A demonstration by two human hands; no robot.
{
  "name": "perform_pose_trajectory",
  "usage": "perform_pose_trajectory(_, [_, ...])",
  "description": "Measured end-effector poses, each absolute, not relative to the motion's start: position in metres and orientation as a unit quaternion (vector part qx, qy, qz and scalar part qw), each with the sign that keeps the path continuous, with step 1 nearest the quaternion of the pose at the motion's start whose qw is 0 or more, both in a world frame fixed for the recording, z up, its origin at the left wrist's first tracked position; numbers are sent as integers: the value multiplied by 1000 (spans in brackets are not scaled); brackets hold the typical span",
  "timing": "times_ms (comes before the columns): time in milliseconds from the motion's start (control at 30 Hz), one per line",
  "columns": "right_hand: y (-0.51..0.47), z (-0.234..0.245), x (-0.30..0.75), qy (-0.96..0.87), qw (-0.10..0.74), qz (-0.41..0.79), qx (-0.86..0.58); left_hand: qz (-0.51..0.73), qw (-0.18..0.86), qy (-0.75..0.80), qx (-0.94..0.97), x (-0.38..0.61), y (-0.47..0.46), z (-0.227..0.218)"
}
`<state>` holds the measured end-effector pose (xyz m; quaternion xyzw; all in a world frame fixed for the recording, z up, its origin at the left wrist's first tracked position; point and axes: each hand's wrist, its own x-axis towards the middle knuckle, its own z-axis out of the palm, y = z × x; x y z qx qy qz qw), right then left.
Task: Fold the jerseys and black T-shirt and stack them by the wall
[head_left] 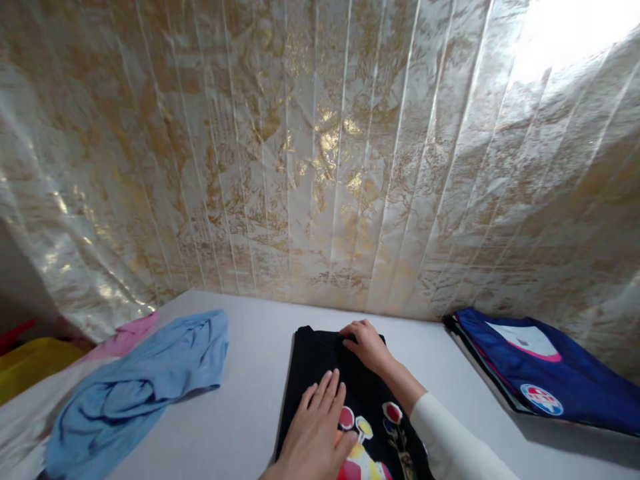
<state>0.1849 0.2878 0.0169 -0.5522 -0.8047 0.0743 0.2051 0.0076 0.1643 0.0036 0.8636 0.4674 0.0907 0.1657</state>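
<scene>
A black T-shirt (320, 360) with a bright printed picture lies folded into a narrow strip on the white table (250, 413). My left hand (316, 430) rests flat on it, palm down, fingers together, just left of the print. My right hand (366, 345) reaches further back and pinches the far top edge of the same shirt with curled fingers. A white sleeve covers my right forearm.
A crumpled light blue garment (135, 387) lies at the left, with a pink one (125, 337) behind it and yellow and red cloth at the far left edge. A folded navy shirt (545, 367) lies at the right. A gold-and-white crinkled curtain (320, 153) hangs close behind the table.
</scene>
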Motion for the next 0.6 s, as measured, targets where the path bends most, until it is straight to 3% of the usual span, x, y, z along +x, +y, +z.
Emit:
perform_pose_trajectory(200, [306,20,163,-819,151,85,-547,99,140,454,874,3,168,-13])
perform_pose_trajectory(600, [311,2,149,-790,143,6,-596,80,151,437,883,2,168,-11])
